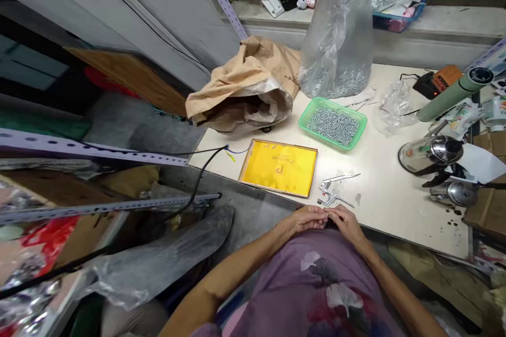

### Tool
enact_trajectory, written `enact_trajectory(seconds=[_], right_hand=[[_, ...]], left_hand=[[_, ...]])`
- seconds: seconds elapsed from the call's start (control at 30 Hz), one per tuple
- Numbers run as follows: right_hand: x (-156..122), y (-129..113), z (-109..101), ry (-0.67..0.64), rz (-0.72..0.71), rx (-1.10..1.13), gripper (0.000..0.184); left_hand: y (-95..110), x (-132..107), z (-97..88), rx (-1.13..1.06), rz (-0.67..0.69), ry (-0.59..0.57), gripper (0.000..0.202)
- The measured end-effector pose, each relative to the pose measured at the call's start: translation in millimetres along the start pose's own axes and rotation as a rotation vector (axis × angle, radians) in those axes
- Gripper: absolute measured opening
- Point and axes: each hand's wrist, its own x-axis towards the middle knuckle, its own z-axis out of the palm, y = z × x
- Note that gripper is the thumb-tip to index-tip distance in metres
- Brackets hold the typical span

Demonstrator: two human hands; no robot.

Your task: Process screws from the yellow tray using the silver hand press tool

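Note:
Close to my body, at the table's front edge, my left hand point(310, 217) and my right hand point(344, 221) meet with fingertips pinched together. Whatever sits between the fingers is too small to make out. Just beyond them lies a metal plier-like tool point(329, 192) with its long handles spread. To the left is a yellow printed sheet point(279, 168) inside a shallow brown-edged frame, with a few tiny pieces at its far edge. A green plastic basket point(303, 122) farther back holds a mass of small silver metal pins point(332, 124).
A brown paper sack point(245, 84) gapes open at the back left. Behind the basket stands a clear bag point(336, 47) of metal pins. On the right are metal-lidded pots point(430, 154), a green cylinder point(450, 96) and an orange-black battery charger point(438, 82). A black cable point(201, 168) hangs left.

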Motion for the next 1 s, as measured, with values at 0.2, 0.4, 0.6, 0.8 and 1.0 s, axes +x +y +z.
enact_trajectory(seconds=[0.2, 0.4, 0.6, 0.8, 1.0], right_hand=[[1.4, 11.4, -8.0, 0.027, 0.069, -0.117, 0.032], [12.4, 29.8, -23.7, -0.068, 0.141, -0.559, 0.026], [23.5, 40.0, -39.6, -0.052, 0.106, -0.672, 0.024], [25.8, 42.2, -43.8, -0.069, 0.114, -0.657, 0.023], [26.8, 40.5, -44.3, -0.094, 0.123, -0.658, 0.024]], left_hand=[[11.6, 19.6, -1.8, 0.283, 0.265, 0.442, 0.025], [23.5, 36.9, -0.1, 0.488, 0.279, 0.644, 0.008], [26.9, 49.6, 10.5, 0.588, 0.169, 0.687, 0.01], [22.7, 61.8, 13.8, 0.474, 0.124, 0.703, 0.015], [19.0, 64.6, 15.9, 0.481, 0.109, 0.718, 0.014]])
